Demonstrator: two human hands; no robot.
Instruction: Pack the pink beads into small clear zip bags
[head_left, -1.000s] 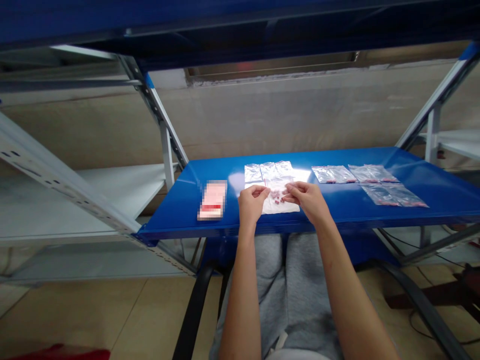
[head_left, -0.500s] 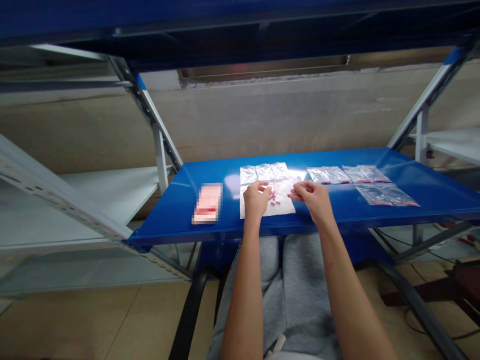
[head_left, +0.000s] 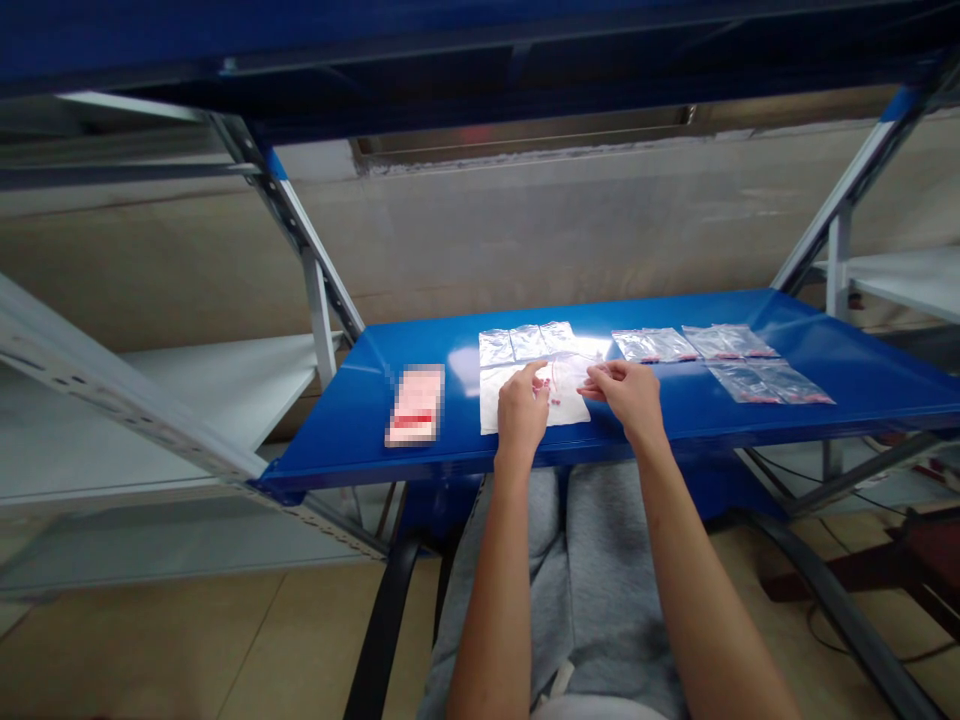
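Left hand (head_left: 523,408) hovering at the red beads (head_left: 556,402) now, thumb and forefinger spread, beads on the white sheet (head_left: 491,402) across the blue worktop (head_left: 352,420)! Right hand (head_left: 631,395) just beside, fingertips pressed together; can't tell what's between them. Clear bags (head_left: 739,345) lie further right.

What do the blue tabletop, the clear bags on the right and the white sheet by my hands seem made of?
The blue tabletop: probably painted metal, glossy, since it throws back bright patches.
The clear bags: likely thin plastic film, shiny, as they're see-through with bright glints.
The white sheet: dull finish, perhaps paper or cloth; too little texture shows to tell.
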